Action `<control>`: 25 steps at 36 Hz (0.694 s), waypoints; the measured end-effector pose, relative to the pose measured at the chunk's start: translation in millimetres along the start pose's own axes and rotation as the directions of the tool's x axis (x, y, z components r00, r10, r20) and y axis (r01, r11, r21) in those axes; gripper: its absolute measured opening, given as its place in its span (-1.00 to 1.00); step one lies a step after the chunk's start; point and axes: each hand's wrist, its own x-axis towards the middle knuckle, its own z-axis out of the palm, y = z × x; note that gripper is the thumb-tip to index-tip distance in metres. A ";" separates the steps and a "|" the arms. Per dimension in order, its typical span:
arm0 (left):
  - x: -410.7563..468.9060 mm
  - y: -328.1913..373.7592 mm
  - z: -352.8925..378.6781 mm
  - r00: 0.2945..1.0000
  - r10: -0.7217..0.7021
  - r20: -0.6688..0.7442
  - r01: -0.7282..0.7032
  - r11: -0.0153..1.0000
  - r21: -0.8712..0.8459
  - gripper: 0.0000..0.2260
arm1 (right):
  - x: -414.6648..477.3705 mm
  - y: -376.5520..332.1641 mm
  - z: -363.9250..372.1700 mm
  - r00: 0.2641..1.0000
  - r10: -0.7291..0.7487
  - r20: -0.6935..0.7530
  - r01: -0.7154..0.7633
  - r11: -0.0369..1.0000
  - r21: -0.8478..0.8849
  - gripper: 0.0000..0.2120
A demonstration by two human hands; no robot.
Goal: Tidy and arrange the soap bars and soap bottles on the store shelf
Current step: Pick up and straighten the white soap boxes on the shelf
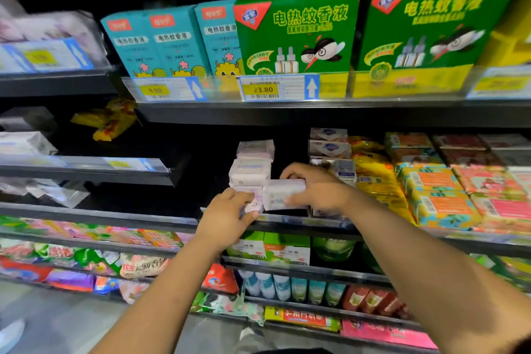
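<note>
On the middle shelf [184, 220] stands a short stack of pale pink wrapped soap bars [253, 164]. My right hand [313, 187] grips one such white-pink soap bar [280, 195] just right of the stack's foot, fingers over its top and thumb below. My left hand [227, 217] holds another pink soap bar [254, 202] at the shelf's front edge, directly left of the first. The two bars touch side by side.
White-blue boxed soaps [330, 149], yellow soap packs [373, 172] and orange-pink packs [439, 192] fill the shelf to the right. Green [296, 34] and teal [161, 43] mosquito-liquid boxes stand on the shelf above. Lower shelves hold coils, bottles and packets. A dark gap lies left of the stack.
</note>
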 end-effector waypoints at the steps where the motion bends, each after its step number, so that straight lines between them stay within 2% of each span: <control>1: -0.7 0.2 -1.8 1.000 -0.004 0.003 0.004 1.000 -0.012 -0.58 | -2.4 -1.4 -2.7 0.999 -0.013 -0.034 0.015 0.997 0.079 -0.55; 5: -3.3 -4.6 -19.6 0.999 -0.008 0.033 0.012 0.989 -0.150 -0.63 | -13.4 -11.6 -10.2 0.977 -0.063 -0.202 0.121 0.950 0.288 -0.56; 8: -10.8 -6.0 -35.8 1.000 0.005 0.014 -0.001 0.965 -0.262 -0.55 | -26.7 -21.5 -11.5 0.962 -0.056 -0.267 0.160 0.908 0.387 -0.55; 11: -21.8 6.9 -42.0 0.986 0.114 -0.118 -0.144 0.946 -0.290 -0.43 | -42.4 -32.0 -8.0 0.962 -0.017 -0.273 0.159 0.847 0.508 -0.53; 13: -29.6 23.9 -42.1 0.956 0.221 -0.192 -0.278 0.892 -0.356 -0.32 | -50.8 -35.1 0.2 0.965 0.019 -0.261 0.153 0.768 0.622 -0.53; 16: -37.3 47.1 -38.3 0.904 0.340 -0.261 -0.414 0.848 -0.331 -0.16 | -61.5 -34.9 14.5 0.965 0.067 -0.254 0.150 0.654 0.741 -0.60; 19: -39.0 57.1 -34.1 0.884 0.387 -0.262 -0.454 0.844 -0.285 -0.30 | -72.0 -34.7 24.5 0.976 0.100 -0.195 0.105 0.568 0.816 -0.74; 21: -40.1 57.9 -32.3 0.873 0.413 -0.260 -0.475 0.841 -0.258 -0.43 | -78.4 -36.0 28.3 0.985 0.088 -0.147 0.076 0.549 0.832 -0.85; 24: -42.6 54.4 -31.5 0.897 0.350 -0.269 -0.422 0.859 -0.289 -0.50 | -86.8 -39.5 31.9 0.993 0.080 -0.086 0.042 0.443 0.896 -0.96; 25: -43.6 52.3 -30.7 0.899 0.336 -0.281 -0.413 0.865 -0.285 -0.54 | -89.8 -41.4 32.4 0.995 0.083 -0.059 0.021 0.398 0.917 -0.90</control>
